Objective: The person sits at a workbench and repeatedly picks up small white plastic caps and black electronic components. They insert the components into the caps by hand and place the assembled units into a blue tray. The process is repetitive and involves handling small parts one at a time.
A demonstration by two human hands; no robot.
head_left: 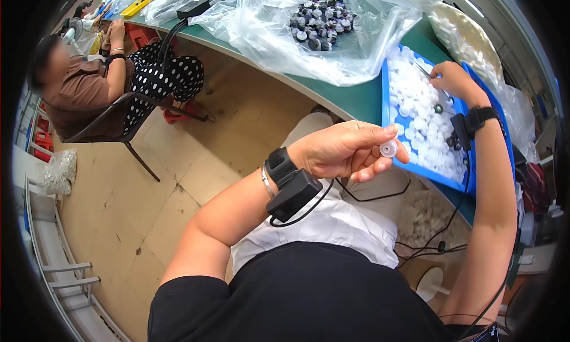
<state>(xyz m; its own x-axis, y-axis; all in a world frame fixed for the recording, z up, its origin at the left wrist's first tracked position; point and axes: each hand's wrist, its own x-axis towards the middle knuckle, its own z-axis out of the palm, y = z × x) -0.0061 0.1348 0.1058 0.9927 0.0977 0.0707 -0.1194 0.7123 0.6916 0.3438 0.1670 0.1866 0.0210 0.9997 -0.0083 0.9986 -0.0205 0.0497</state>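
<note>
In front of my body, my left hand (341, 150) pinches a small round whitish plastic cap (388, 148) between thumb and fingers, its flat face with a central hole turned up. My right hand (458, 82) reaches over the far side of a blue tray (385, 95). Its fingers are closed on a thin pointed metal tool, seemingly tweezers (423, 70), with the tip over the white pieces. Loose white round plastic pieces (412, 104) fill the tray. Among them lies one dark round piece (439, 108). Both wrists carry black strapped devices.
On the green table (362, 98) a clear plastic bag (255, 30) holds several dark-and-white round parts (320, 21). A sack of white pieces (466, 36) stands beyond the tray. Cables (439, 245) hang near my right arm. At left, another person (89, 86) sits on a chair.
</note>
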